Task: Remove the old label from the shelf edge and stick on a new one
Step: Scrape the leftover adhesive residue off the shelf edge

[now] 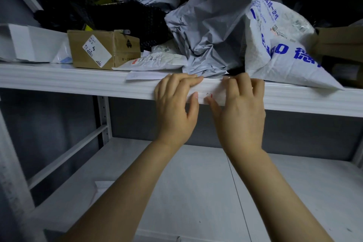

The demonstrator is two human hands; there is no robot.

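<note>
Both hands press flat on the shelf edge (78,82), grasping nothing. The label (211,95) lies between them: left hand (176,108) at 9 o'clock, right hand (240,112) at 3.

The shelf edge (78,80) runs across from left to right. The label (208,95) is stuck on the front of the shelf edge. The left hand (176,108) is just left of the label and the right hand (239,112) is just right of it, both touching the shelf edge. Behind the shelf edge, on the shelf, a box (102,49) sits to the left. A crumpled bag (212,31) sits right behind the hands. A printed bag (282,51) lies to the right. A lower shelf (294,192) is below.
</note>
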